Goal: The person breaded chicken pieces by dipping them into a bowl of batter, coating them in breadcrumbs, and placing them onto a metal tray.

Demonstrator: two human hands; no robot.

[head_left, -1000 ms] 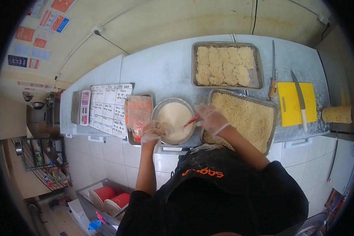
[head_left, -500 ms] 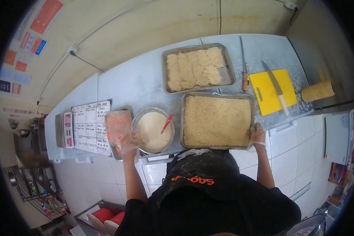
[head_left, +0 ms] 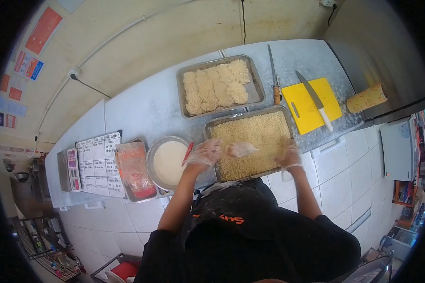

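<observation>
My left hand (head_left: pixel 206 153), in a clear plastic glove, is over the left rim of a metal tray of pale crumbs (head_left: pixel 250 129), fingers spread and empty. Just right of its fingertips, a wet, batter-coated piece of meat (head_left: pixel 241 150) lies on the crumbs. My gloved right hand (head_left: pixel 290 158) is at the tray's right side, its fingers smeared by motion over the crumbs. Left of the tray stands a bowl of white batter (head_left: pixel 169 162), with a red-handled utensil (head_left: pixel 188 153) at its right rim, close to my left wrist.
Behind the crumbs, another metal tray (head_left: pixel 256 96) holds rows of breaded pieces (head_left: pixel 217 85). A knife (head_left: pixel 311 92) lies on a yellow cutting board (head_left: pixel 300 118), beside a sharpening steel (head_left: pixel 275 75). Farther left are a tray of pinkish meat (head_left: pixel 136 167), a written chart (head_left: pixel 99 162) and a scale (head_left: pixel 73 170).
My left hand has moved right from the meat tray to the crumb tray, where a battered piece now lies. My right hand has shifted from the outer rim in over the crumbs.
</observation>
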